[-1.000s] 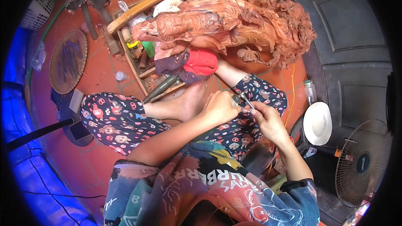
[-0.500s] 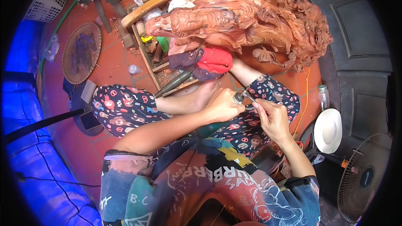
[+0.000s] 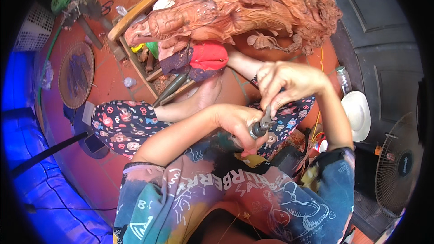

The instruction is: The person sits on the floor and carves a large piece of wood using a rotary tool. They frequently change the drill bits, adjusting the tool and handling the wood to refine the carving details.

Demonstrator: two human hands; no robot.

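Observation:
My left hand (image 3: 242, 129) is wrapped round a die grinder in front of my lap; its dark round nose (image 3: 258, 129) sticks out past my thumb. Most of the grinder's body is hidden by the hand and shirt. Above it my right hand (image 3: 291, 81) is closed on a small metal spanner (image 3: 267, 116), fingers pinching its upper end. The spanner's lower end meets the grinder's nose at the metal collet. Beyond my hands a large reddish wood carving (image 3: 239, 16) of a figure with flowing folds lies on its side. A red and dark cloth pad (image 3: 210, 58) is tucked against its near edge.
A wooden tray (image 3: 142, 76) with tools and shavings stands under the carving's left end. Further left are a round woven basket (image 3: 63, 81) and a small bottle (image 3: 129, 82). At right are a glass jar (image 3: 343, 80), a white oval dish (image 3: 357, 115) and a fan (image 3: 402, 165).
My right hand has risen and turned over, fingers now pointing down onto the spanner. My left hand has drawn nearer my body with the grinder. The whole view has shifted somewhat.

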